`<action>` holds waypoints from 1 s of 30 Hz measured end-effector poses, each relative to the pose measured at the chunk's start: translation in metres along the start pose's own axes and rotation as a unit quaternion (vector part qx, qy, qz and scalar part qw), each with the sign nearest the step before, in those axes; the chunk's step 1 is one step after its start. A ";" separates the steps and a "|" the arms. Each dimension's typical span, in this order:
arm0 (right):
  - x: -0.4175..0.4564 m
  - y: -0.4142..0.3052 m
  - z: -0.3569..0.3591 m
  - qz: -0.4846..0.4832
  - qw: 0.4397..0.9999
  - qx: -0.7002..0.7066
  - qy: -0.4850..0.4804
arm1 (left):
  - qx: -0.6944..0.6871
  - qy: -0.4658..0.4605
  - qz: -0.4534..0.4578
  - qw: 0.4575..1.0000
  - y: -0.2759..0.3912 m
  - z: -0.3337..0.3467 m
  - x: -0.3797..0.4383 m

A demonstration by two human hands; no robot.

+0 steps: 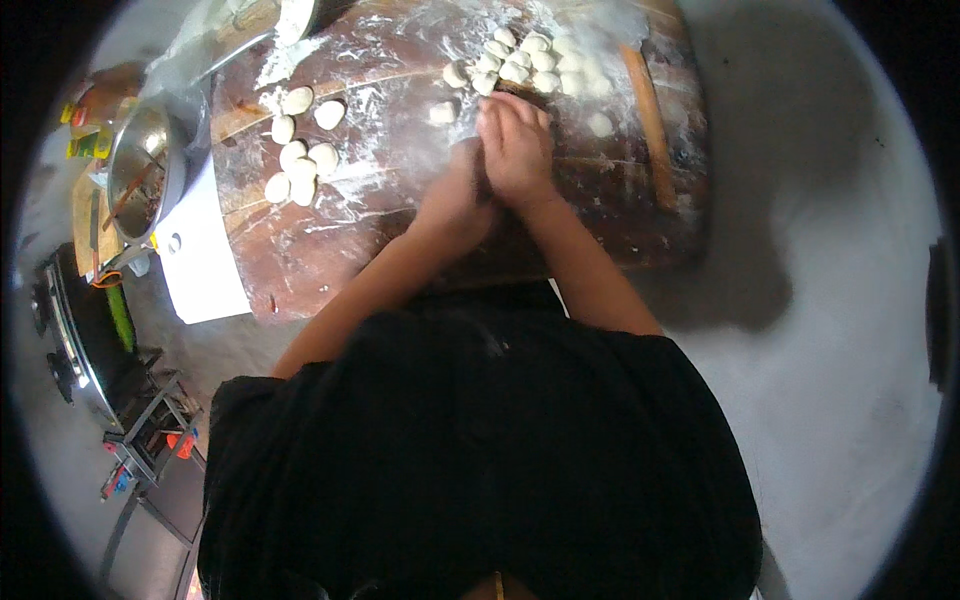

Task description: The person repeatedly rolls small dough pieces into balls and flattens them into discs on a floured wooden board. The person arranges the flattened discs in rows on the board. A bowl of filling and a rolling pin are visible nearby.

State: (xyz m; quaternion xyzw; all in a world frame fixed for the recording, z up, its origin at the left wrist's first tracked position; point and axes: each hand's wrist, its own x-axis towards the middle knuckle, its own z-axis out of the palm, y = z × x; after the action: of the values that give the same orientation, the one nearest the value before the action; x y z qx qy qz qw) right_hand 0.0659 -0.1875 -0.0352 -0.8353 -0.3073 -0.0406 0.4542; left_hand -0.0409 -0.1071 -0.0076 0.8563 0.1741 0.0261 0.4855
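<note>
My left hand (463, 180) and my right hand (519, 146) are pressed palm against palm above a floured wooden board (375, 247). The left one is blurred and partly covered by the right. Whatever may lie between the palms is hidden. Just beyond my fingertips lies a cluster of small dough pieces (516, 72), with a single dough piece (442, 113) a little to the left. Several flattened dough rounds (302, 171) rest on the board's left side. A wooden rolling pin (649, 127) lies to the right of my hands.
White flour (283, 64) is heaped at the board's far left. Beyond the left edge stand a metal bowl (174, 180) containing utensils and a cutting board (84, 217) with a knife (94, 232). Lower left is a metal stand (154, 427). Grey floor (825, 300) lies to the right.
</note>
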 end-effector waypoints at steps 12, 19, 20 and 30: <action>-0.006 -0.008 0.007 -0.100 0.949 -0.265 -0.136 | 0.090 0.071 0.102 0.988 -0.030 -0.055 0.067; -0.001 -0.014 0.005 -0.082 0.944 -0.253 -0.194 | 0.021 0.049 0.091 0.994 -0.039 -0.057 0.078; 0.000 -0.015 0.003 -0.084 0.944 -0.250 -0.196 | -0.031 0.027 0.070 0.997 -0.043 -0.059 0.077; 0.008 -0.011 0.003 -0.071 0.983 -0.130 -0.106 | -0.511 -0.074 -0.075 0.853 -0.030 -0.098 0.041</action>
State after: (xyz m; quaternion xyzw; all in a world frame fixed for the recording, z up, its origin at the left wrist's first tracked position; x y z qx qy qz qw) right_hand 0.0660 -0.1768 -0.0261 -0.8630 -0.4038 -0.0236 0.3025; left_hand -0.0315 0.0011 0.0133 0.4710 0.1630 0.0112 0.8669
